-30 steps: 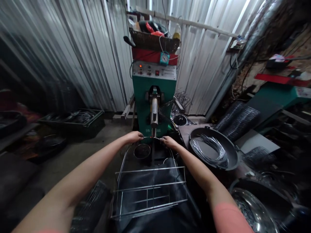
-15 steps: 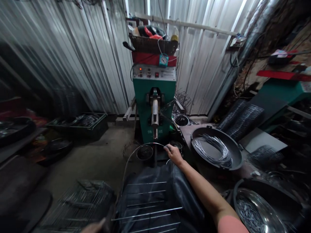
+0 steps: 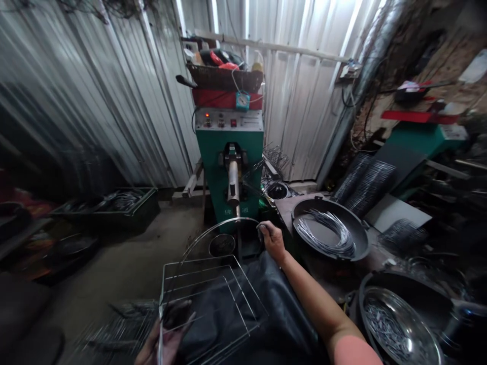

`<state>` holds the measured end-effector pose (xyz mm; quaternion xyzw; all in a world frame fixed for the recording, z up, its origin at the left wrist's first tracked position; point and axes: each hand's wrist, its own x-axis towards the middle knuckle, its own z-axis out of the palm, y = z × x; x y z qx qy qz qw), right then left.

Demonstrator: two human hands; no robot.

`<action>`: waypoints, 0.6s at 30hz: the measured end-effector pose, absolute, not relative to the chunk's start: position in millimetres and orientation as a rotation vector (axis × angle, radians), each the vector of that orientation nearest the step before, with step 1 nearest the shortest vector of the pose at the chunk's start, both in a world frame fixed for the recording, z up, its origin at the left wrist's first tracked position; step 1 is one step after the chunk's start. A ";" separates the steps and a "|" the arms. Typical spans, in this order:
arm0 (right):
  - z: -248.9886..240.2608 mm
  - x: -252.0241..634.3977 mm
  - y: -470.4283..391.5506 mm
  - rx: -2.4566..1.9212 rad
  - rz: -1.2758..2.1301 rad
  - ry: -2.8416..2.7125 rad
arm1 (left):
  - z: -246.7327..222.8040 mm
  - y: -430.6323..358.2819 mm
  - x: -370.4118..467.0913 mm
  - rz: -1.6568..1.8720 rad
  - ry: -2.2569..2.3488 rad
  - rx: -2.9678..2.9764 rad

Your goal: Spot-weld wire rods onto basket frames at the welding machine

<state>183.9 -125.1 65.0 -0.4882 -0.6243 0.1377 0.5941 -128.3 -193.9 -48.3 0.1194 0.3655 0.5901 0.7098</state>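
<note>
In my right hand (image 3: 272, 241) is one end of a thin curved wire (image 3: 224, 221), pinched between closed fingers. The wire arcs leftward, in front of the machine's lower arm. At the lower left, my left hand (image 3: 167, 332) is closed round the side of a rectangular wire rack (image 3: 198, 260) with several cross bars. Tilted, the rack hangs over a dark apron (image 3: 224, 309) on my lap. Whether the curved wire touches the rack, I cannot tell. Directly ahead stands a green machine (image 3: 213, 157) with a metal cylinder arm (image 3: 233, 180).
To the right, a black pan (image 3: 300, 241) holds a bundle of bent wires (image 3: 342, 238). Nearer me, a shiny bowl (image 3: 413, 329) contains small metal pieces. Wire racks (image 3: 117, 324) are piled at lower left, and a green crate (image 3: 133, 215) stands behind them.
My left hand has come up into view with the wire rack, which now stands higher and more tilted. My right hand still grips the curved wire. The view has shifted slightly right.
</note>
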 end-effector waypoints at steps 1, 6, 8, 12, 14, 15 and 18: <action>60.8 185.2 -126.3 -1.134 0.316 -1.451 | -45.2 -189.6 -124.6 1.310 0.813 0.263; 23.7 197.7 -127.4 -1.251 0.366 -1.421 | -39.4 -194.6 -117.8 1.165 0.993 0.274; 11.1 214.0 -135.6 -1.373 0.398 -1.482 | -38.1 -201.8 -118.0 1.106 1.050 0.359; 2.7 283.6 -190.4 -1.912 0.204 -1.498 | -25.6 -208.0 -108.3 1.075 1.040 0.535; 1.8 331.4 -234.3 -2.341 -0.006 -1.213 | -15.6 -206.4 -96.8 1.061 1.056 0.613; -0.3 355.1 -257.4 -2.553 -0.052 -1.056 | -10.5 -204.9 -90.3 1.058 1.075 0.633; -19.0 412.3 -319.4 -3.017 0.178 -0.763 | 4.1 -199.1 -71.6 1.048 1.096 0.618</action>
